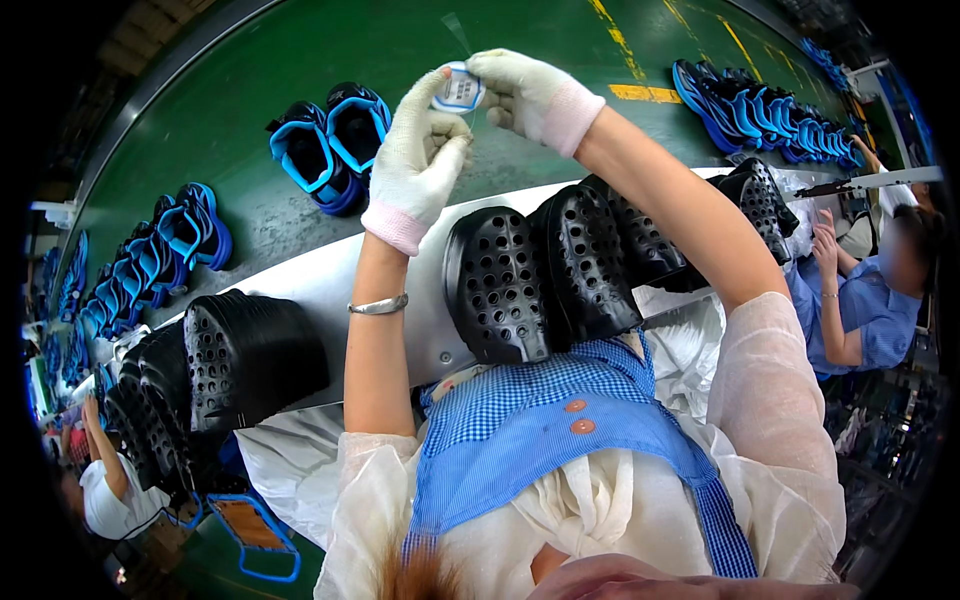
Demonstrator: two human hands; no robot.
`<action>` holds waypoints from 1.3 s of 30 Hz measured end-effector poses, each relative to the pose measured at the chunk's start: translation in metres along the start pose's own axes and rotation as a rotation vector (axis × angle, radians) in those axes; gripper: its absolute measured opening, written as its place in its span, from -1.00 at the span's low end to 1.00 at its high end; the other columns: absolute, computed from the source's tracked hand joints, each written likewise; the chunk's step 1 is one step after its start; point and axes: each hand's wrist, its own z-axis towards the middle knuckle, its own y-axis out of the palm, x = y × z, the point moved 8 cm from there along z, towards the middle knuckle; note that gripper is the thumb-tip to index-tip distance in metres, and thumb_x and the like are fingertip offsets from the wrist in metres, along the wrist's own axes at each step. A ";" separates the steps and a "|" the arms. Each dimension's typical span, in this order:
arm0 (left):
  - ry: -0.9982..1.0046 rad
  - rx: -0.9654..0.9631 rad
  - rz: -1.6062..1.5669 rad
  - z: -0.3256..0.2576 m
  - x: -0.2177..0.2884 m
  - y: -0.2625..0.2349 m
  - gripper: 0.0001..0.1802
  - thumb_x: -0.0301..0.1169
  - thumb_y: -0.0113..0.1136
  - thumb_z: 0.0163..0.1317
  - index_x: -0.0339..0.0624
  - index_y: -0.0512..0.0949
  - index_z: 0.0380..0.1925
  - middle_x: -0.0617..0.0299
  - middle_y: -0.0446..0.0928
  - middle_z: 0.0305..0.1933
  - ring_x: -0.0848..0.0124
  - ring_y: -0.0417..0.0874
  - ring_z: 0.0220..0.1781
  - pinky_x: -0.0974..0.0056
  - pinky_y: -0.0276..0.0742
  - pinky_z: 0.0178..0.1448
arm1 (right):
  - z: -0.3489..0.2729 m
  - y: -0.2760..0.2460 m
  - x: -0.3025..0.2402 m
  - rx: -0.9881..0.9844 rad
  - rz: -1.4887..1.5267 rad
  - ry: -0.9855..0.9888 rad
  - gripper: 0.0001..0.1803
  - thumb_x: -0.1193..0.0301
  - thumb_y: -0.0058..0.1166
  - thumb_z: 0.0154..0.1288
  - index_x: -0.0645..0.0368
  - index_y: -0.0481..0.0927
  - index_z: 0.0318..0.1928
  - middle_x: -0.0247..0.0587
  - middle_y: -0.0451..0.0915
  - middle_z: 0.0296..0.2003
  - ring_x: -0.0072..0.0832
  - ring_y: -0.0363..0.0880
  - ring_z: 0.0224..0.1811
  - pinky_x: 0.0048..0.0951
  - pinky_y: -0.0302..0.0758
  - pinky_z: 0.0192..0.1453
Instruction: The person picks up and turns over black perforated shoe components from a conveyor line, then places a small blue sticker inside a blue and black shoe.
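Observation:
Both my hands, in white knit gloves with pink cuffs, are raised over the green surface (pixel 520 165). Between them is a small white label (pixel 458 90) with a blue border. At the label's left edge, my left hand (pixel 420 160) pinches it with its fingertips. My right hand (pixel 520 90) has its fingers closed on the label's right edge. A thin clear strip (pixel 455 32) shows just above the fingers. Left of my left hand stands a pair of black and bright-blue sneakers (pixel 330 150), openings upward.
Black perforated plastic shoe-shaped pieces (pixel 497 285) line the metal ledge (pixel 425 330) before me, with another stack (pixel 255 350) at left. Sneaker rows stand at left (pixel 150 260) and far right (pixel 760 110). Co-workers sit at right (pixel 860 290) and left (pixel 115 480). A blue-framed stool (pixel 255 525) is lower left.

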 end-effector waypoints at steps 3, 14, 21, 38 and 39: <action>-0.058 -0.014 -0.147 -0.002 0.010 -0.006 -0.35 -0.62 0.02 0.19 -0.25 0.12 0.31 0.17 0.51 -0.31 0.49 0.55 -0.35 0.42 0.56 -0.22 | -0.005 -0.002 -0.011 -0.042 0.057 -0.051 -0.78 0.31 0.11 0.28 0.13 0.49 -0.13 -0.44 0.52 -0.44 -0.73 0.43 -0.51 -0.68 0.39 -0.47; -0.248 -0.029 0.112 -0.006 -0.009 -0.009 -0.43 -0.57 0.04 0.20 -0.27 0.25 0.25 0.21 0.51 -0.30 0.55 0.53 -0.32 0.45 0.52 -0.25 | -0.035 0.020 -0.033 0.130 -1.174 -0.535 -0.80 0.30 0.13 0.14 0.16 0.61 -0.30 -0.27 0.60 -0.44 -0.50 0.55 -0.40 -0.50 0.50 -0.23; -0.305 -0.029 -0.018 -0.007 -0.036 -0.005 -0.53 -0.53 0.07 0.21 -0.27 0.36 0.17 0.24 0.51 -0.29 0.56 0.54 -0.33 0.48 0.51 -0.25 | -0.045 0.045 -0.032 -0.095 -0.697 -0.403 -0.81 0.37 0.04 0.25 0.24 0.55 -0.23 -0.35 0.58 -0.46 -0.67 0.50 -0.48 -0.62 0.48 -0.37; -0.132 0.005 0.274 -0.015 -0.010 -0.024 -0.54 -0.56 0.02 0.20 -0.21 0.39 0.16 0.21 0.55 -0.30 0.57 0.55 -0.40 0.47 0.49 -0.30 | -0.027 0.044 0.016 -0.150 -1.269 -0.278 -0.69 0.18 -0.04 0.21 0.09 0.67 -0.32 -0.16 0.63 -0.42 -0.27 0.59 -0.35 -0.37 0.50 -0.21; -0.129 0.012 0.270 -0.015 -0.011 -0.026 -0.54 -0.55 0.03 0.20 -0.20 0.39 0.15 0.20 0.56 -0.29 0.56 0.56 -0.40 0.47 0.50 -0.29 | -0.025 0.044 0.018 -0.159 -1.263 -0.280 -0.69 0.18 -0.04 0.21 0.09 0.67 -0.32 -0.16 0.63 -0.42 -0.27 0.59 -0.35 -0.37 0.50 -0.21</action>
